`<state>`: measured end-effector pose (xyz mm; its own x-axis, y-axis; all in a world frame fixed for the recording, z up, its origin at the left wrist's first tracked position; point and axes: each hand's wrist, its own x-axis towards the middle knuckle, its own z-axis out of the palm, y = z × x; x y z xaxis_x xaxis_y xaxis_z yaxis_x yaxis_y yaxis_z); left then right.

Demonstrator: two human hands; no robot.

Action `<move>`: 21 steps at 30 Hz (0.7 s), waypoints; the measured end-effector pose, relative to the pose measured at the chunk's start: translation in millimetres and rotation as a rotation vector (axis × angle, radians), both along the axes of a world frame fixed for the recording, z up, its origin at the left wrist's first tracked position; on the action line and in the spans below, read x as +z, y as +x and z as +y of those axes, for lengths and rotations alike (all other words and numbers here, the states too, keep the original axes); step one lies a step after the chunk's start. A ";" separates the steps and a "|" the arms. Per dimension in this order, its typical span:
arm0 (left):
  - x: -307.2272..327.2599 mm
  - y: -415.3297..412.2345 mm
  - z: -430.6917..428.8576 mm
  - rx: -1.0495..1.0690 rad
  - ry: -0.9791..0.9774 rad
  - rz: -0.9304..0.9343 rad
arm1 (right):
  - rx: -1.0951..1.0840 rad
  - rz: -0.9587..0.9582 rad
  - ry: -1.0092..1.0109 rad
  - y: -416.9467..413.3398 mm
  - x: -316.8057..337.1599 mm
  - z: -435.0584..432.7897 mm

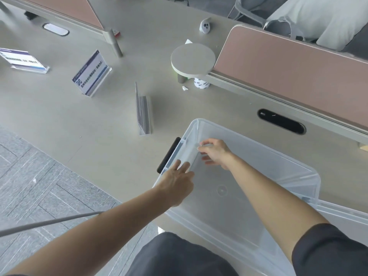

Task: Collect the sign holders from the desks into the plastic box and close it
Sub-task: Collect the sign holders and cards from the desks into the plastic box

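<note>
At the desk's (59,116) near edge, our right hand (214,154) pinches a clear sign holder (194,157) inside the plastic box (268,154), at its left wall; our left hand (177,186) rests straight-fingered on that rim. We judge collecting just begun: next, release and reach for the nearest holder (142,110), just beyond the box

Box (219,212) on desk (59,116), near right. Inside at left wall: sign holder (196,156), between left hand (177,186) and right hand (215,152). Behind-left on desk: nearest holder (142,112), second holder (90,73) further left, third holder (23,60) far left.
</note>
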<state>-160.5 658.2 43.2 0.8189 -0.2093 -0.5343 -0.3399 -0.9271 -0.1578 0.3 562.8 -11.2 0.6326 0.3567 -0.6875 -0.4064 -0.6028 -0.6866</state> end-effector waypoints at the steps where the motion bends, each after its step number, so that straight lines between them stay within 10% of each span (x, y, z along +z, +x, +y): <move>1: -1.2 -1.5 1.6 0.032 -0.011 -0.030 | -0.002 -0.003 0.002 1.3 0.0 1.0; 11: -5.1 -16.3 26.5 0.820 -0.190 -0.175 | -0.183 -0.001 0.108 2.2 -11.5 4.7; 21: -12.1 -16.2 21.6 0.961 -0.389 -0.176 | -0.267 -0.047 0.104 -5.0 -20.0 21.1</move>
<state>-176.7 679.8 31.1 0.7908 0.4384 -0.4271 0.5647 -0.7918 0.2329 -4.8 583.9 -31.1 0.7438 0.2401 -0.6237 -0.5074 -0.4045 -0.7609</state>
